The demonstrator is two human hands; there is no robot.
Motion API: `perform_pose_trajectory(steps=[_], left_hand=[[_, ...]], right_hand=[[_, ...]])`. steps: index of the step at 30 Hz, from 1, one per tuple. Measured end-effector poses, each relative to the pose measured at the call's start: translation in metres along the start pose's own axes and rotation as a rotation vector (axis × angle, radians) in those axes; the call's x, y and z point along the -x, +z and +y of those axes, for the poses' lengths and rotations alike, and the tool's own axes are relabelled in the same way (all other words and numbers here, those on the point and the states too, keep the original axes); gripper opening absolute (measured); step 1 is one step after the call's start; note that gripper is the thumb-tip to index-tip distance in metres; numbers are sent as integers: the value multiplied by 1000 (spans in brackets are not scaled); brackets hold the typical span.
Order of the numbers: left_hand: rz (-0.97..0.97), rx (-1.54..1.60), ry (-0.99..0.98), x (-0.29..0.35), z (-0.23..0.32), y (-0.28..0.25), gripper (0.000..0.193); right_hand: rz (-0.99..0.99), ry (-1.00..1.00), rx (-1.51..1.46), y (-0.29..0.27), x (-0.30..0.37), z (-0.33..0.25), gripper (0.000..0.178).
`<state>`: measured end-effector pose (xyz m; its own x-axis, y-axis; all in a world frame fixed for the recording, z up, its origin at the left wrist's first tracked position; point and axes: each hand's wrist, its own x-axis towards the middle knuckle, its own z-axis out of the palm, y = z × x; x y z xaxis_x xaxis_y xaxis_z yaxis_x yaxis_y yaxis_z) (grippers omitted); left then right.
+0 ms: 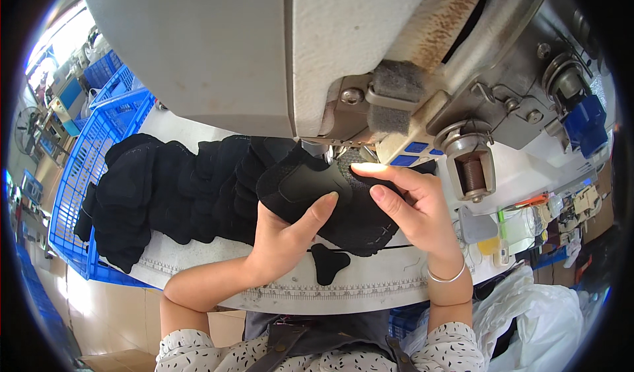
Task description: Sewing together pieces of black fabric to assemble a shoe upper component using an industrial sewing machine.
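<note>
A black fabric piece [310,186] with a smooth greyish panel and a mesh-like part lies under the needle area of a sewing machine [323,144]. My left hand [287,240] grips its near left side, thumb on top and the other fingers hidden beneath. From the right, my right hand [419,207] pinches the raised edge close to the presser foot, thumb and forefinger nearly together. A long overlapping row of similar black pieces [178,187] trails away to the left. One small black scrap [328,264] rests on the table just in front of the held piece.
A pale table [277,299] with a printed ruler strip curves along the front. Blue plastic baskets [86,180] stand at its left end. A bobbin-like brown thread spool [472,174] hangs on the machine's right. White plastic bags [538,319] lie at lower right, small tools [528,203] above them.
</note>
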<state>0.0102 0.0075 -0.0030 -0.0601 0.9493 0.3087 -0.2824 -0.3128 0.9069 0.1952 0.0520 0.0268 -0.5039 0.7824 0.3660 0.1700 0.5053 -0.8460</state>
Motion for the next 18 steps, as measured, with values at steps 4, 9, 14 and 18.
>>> perform_pose_trajectory(steps=[4,9,14,18], left_hand=[[13,-103,-146,-1,7,-2,7],[-8,-91,-115,-7,9,-5,9],[17,-92,-122,-14,10,-12,12],[-16,-101,-259,-21,11,-21,19]], right_hand=[[-24,-19,-17,-3,-1,10,28],[-4,-32,-35,0,-2,14,29],[-42,97,-119,2,2,4,32],[-51,100,-98,9,7,-5,36]])
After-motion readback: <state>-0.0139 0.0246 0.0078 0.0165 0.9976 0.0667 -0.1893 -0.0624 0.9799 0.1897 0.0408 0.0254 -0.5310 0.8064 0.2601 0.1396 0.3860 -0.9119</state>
